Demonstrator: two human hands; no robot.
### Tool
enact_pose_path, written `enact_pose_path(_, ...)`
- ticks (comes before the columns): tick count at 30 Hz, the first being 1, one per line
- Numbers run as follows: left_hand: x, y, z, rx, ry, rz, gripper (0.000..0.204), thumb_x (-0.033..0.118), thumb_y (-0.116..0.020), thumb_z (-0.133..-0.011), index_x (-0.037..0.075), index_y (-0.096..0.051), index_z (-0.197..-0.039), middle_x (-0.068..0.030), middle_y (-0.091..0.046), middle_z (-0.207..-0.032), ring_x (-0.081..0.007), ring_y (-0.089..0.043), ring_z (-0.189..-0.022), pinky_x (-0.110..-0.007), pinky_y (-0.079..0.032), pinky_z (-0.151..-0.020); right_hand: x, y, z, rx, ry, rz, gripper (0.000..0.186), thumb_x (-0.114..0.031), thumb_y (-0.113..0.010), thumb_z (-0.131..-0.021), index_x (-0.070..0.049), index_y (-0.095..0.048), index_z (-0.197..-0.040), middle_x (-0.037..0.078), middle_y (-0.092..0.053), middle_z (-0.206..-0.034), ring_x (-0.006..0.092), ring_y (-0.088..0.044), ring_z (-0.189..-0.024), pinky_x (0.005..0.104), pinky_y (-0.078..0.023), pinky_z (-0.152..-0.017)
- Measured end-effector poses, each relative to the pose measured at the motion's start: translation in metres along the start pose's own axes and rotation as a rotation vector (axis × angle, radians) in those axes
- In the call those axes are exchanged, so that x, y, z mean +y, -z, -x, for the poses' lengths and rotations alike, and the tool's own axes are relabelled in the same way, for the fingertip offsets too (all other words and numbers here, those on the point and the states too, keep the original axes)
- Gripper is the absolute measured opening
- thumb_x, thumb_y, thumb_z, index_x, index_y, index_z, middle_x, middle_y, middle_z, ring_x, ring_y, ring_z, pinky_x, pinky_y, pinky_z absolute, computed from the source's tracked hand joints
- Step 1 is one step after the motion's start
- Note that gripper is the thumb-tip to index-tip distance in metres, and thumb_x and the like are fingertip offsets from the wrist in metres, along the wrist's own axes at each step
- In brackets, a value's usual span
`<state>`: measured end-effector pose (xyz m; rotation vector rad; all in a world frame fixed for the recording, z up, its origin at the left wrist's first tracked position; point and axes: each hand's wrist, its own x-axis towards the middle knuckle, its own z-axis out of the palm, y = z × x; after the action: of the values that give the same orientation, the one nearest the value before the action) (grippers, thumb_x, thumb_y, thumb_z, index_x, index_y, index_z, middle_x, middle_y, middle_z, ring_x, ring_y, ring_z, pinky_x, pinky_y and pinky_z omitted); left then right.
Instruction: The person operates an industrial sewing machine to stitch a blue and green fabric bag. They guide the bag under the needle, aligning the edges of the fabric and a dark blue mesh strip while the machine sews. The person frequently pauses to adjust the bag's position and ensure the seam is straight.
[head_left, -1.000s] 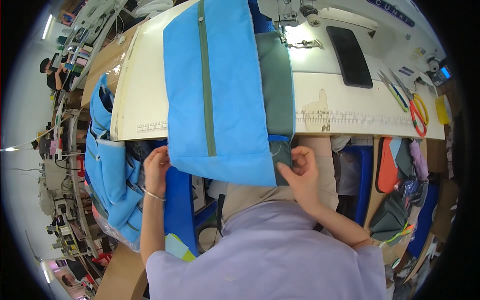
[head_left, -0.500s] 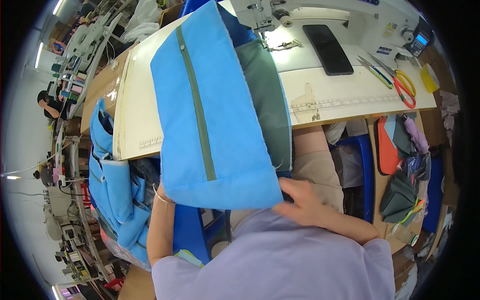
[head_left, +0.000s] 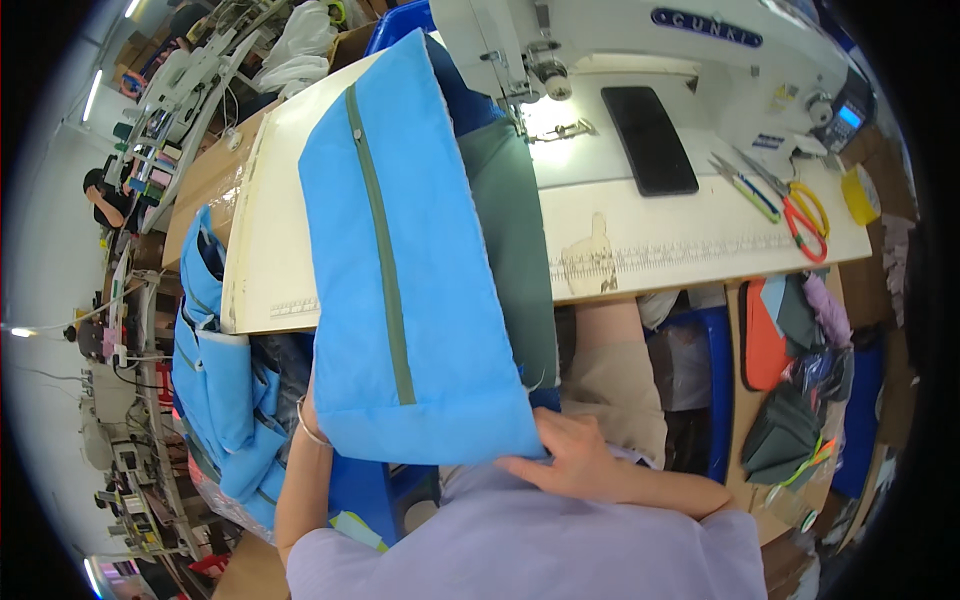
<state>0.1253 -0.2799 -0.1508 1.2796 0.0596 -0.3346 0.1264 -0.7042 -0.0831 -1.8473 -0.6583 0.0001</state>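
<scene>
Over the last second the blue panel (head_left: 440,300) has come toward the person, so more of it now hangs past the near edge of the table (head_left: 275,220), while its far part lies on the tabletop left of the sewing machine (head_left: 590,30). The green zip (head_left: 382,255) now ends further beyond that near edge, and the gray-green fabric (head_left: 510,230) shows along the panel's right side, reaching from beneath the machine head to just past the edge. The right hand (head_left: 572,455) has shifted from the gray-green fabric's lower end to the panel's near right corner; this seems to bring the loose end under closer control while the far end stays by the machine. That hand appears to grasp the corner, thumb along the bottom hem and fingers tucked at the side, palm turned down, its forearm coming in low from the right. The left hand (head_left: 309,405) has slipped mostly behind the panel's near left side, so whether it grips or merely supports the fabric cannot be told; its forearm rises steeply, with a bracelet (head_left: 310,428) at the wrist.
</scene>
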Motion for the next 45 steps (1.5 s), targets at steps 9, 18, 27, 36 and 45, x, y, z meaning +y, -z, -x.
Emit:
enact_pose_path(9, 0.012, -0.029, 0.009, -0.078, 0.081, 0.508, 0.049, 0.032, -0.041, -0.111, 0.004, -0.043, -0.152, -0.0099, -0.061, -0.141, -0.0214, -0.063, -0.121, -0.038, -0.056, -0.100, 0.004, 0.010, -0.009, -0.130, -0.070, -0.139, 0.039, -0.033, -0.083, -0.086, 0.000, -0.069, -0.102, 0.007, -0.060, -0.073, 0.0202, -0.060, -0.057, 0.0338, -0.048, -0.050)
enact_pose_path(18, 0.021, -0.016, 0.009, 0.040, 0.087, 0.285, 0.052, 0.037, -0.042, -0.111, 0.004, -0.043, -0.151, -0.0114, -0.061, -0.140, -0.0232, -0.063, -0.122, -0.039, -0.057, -0.098, 0.021, 0.015, -0.031, -0.077, -0.143, -0.309, 0.035, -0.027, -0.085, -0.085, -0.002, -0.072, -0.107, 0.008, -0.066, -0.079, 0.0205, -0.063, -0.061, 0.0333, -0.051, -0.054)
enact_pose_path(27, 0.063, -0.023, -0.040, 0.042, 0.111, 0.278, 0.050, 0.036, -0.042, -0.111, 0.003, -0.045, -0.149, -0.0114, -0.062, -0.138, -0.0229, -0.063, -0.122, -0.039, -0.058, -0.098, 0.030, 0.029, -0.067, -0.034, -0.089, -0.244, 0.035, -0.026, -0.086, -0.084, -0.001, -0.070, -0.103, 0.009, -0.064, -0.077, 0.0208, -0.062, -0.060, 0.0334, -0.050, -0.053)
enact_pose_path(36, 0.100, -0.033, -0.103, 0.042, 0.130, 0.258, 0.049, 0.035, -0.042, -0.111, 0.003, -0.047, -0.147, -0.0114, -0.063, -0.137, -0.0226, -0.063, -0.121, -0.039, -0.058, -0.097, 0.034, 0.051, -0.104, -0.044, -0.016, -0.086, 0.039, -0.028, -0.084, -0.086, 0.000, -0.069, -0.109, 0.008, -0.061, -0.077, 0.0212, -0.061, -0.059, 0.0336, -0.049, -0.050)
enact_pose_path(45, 0.131, -0.047, -0.164, 0.050, 0.138, 0.245, 0.048, 0.034, -0.042, -0.111, 0.002, -0.050, -0.145, -0.0114, -0.064, -0.135, -0.0224, -0.063, -0.121, -0.038, -0.058, -0.096, 0.042, 0.062, -0.131, -0.016, -0.044, -0.028, 0.041, -0.029, -0.081, -0.088, 0.000, -0.067, -0.113, 0.010, -0.061, -0.081, 0.0245, -0.062, -0.060, 0.0362, -0.050, -0.051)
